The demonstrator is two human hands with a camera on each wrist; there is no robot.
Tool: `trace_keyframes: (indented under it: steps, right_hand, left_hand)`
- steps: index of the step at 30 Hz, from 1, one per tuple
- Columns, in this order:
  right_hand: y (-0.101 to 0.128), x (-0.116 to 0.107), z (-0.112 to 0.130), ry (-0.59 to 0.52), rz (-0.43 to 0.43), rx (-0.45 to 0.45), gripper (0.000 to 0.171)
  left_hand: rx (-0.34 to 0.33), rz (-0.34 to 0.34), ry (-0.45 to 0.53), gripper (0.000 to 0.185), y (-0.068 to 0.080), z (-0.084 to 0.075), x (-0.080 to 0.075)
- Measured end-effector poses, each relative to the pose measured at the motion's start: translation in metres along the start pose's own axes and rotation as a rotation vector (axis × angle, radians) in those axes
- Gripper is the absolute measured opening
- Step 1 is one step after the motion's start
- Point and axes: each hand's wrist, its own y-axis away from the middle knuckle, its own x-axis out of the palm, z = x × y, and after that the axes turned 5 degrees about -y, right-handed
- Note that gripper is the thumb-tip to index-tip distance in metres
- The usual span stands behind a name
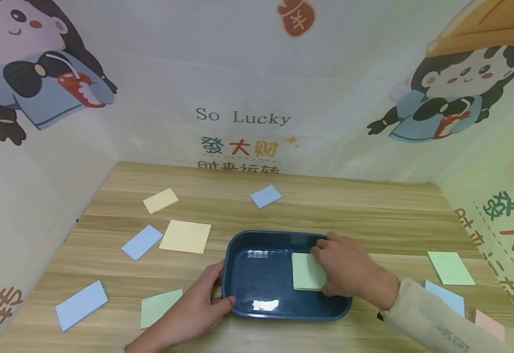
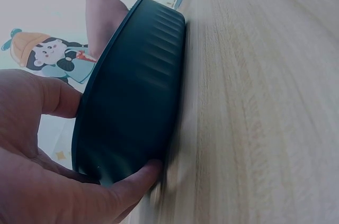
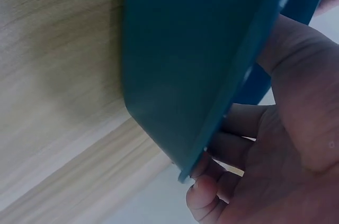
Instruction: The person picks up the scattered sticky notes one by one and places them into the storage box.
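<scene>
A dark blue rectangular dish [image 1: 258, 279] with rounded corners stands on the wooden table. My left hand [image 1: 195, 304] grips its left end; the left wrist view shows the thumb at the rim and fingers along the outer wall. At the dish's right end, my right hand [image 1: 349, 267] reaches over the rim and holds a pale green sticky-note pad [image 1: 306, 272] inside, thumb at the near edge and curled fingers at the far one. The hand hides the pad's right side. In the right wrist view, some fingers of this hand [image 3: 286, 139] lie close to the rim.
On the left lie yellow pads [image 1: 185, 237], blue pads [image 1: 82, 305] and a green pad [image 1: 159, 306] partly behind the left forearm. Another blue pad [image 1: 265, 196] lies behind the dish. Right of it are green [image 1: 451, 268], blue [image 1: 446, 297] and pink [image 1: 489, 324] pads. Printed cloth walls enclose the table.
</scene>
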Motion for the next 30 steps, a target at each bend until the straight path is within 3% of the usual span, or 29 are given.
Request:
trace_keyframes:
  steps: [14,30]
  right_hand:
    - [0.001,0.009,0.002,0.097,-0.023,-0.027,0.06]
    - [0.004,0.012,0.0,0.106,-0.084,-0.038,0.051]
  left_hand:
    - [-0.002,-0.003,-0.004,0.075,0.001,0.0,0.0]
    - [-0.002,-0.009,-0.035,0.075,0.0,0.0,0.0]
